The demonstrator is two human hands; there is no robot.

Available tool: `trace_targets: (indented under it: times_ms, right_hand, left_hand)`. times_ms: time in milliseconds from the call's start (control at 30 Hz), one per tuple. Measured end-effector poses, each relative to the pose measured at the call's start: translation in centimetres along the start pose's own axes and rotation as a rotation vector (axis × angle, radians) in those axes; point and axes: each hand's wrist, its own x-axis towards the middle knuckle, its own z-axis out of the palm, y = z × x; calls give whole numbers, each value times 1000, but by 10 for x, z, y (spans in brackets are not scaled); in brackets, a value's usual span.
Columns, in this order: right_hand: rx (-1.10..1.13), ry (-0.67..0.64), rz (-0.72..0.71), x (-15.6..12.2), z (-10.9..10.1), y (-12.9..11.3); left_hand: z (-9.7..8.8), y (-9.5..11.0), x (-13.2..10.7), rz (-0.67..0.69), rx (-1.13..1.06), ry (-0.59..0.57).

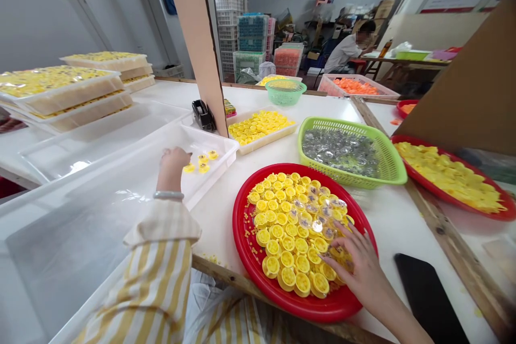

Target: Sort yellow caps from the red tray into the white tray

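**Entry: sorting bench, head view.**

Left hand [174,164]: reaching into the far end of the long shallow white plastic tray [100,209], fingers curled loosely over its floor. Whether a piece sits under the fingertips cannot be told from this angle. Just beside the fingers lie four small round yellow plastic caps [202,162], close together.

Right hand [355,263]: spread flat, fingers open, resting on the near right part of the heap of caps in the round red plastic tray [258,274]; nothing gripped.

Handling note: the step appears to be moving caps from red tray to white tray. It would go best by lifting caps from the heap's edge and setting each face-up beside the last, in a tidy row.

Count:
- red round trays: two, plus a third edge [405,107] farther back
- green plastic mesh baskets: two, the larger [387,164] holding clear pieces
- small white tray of yellow caps [260,128]: one
- stacked white trays, left [64,94]: several, exact count unclear
- black phone [427,295]: one
- another person [349,48], seated far back: one
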Motion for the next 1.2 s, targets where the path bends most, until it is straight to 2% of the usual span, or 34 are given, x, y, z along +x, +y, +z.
trace_targets:
  times_ms: [67,133,200,233,267,300,367,433,533,633,767,900,1200]
  right_hand:
    - [59,18,26,1,-2,-1]
    - [140,21,64,2,-7,-4]
    - [252,21,129,3,-13,-10]
    - [324,25,180,4,-17,-14]
    - [405,39,247,5,-21,-18]
    - [492,56,323,6,-24,-22]
    - [669,105,471,8,-28,-30]
    - [819,155,561,11,-30,-39]
    - [951,206,588,16,-29,-49]
    - [976,229,567,16,-26,-53]
    - [984,233,542,13,-18,-52]
    - [1023,219,535,12,-11,-53]
    - [1053,209,540,15,-15,-66]
  left_hand:
    - [-4,6,-30,65,16,47]
    - [3,8,-72,217,6,-8]
    - [23,8,-116,537,-25,-233]
    - [36,6,-135,628,-20,-341]
    - [51,5,-152,678,-1,-426]
    - [65,3,-166,699,28,-464]
    - [92,2,-182,687,109,-455]
    - [111,2,-187,657,165,-407]
    - [122,3,-184,637,172,-378]
    - [118,2,-181,646,150,-368]
    - [99,0,-179,650,86,-344]
    - [88,10,-176,637,96,-446]
    - [94,31,-188,715,-2,-541]
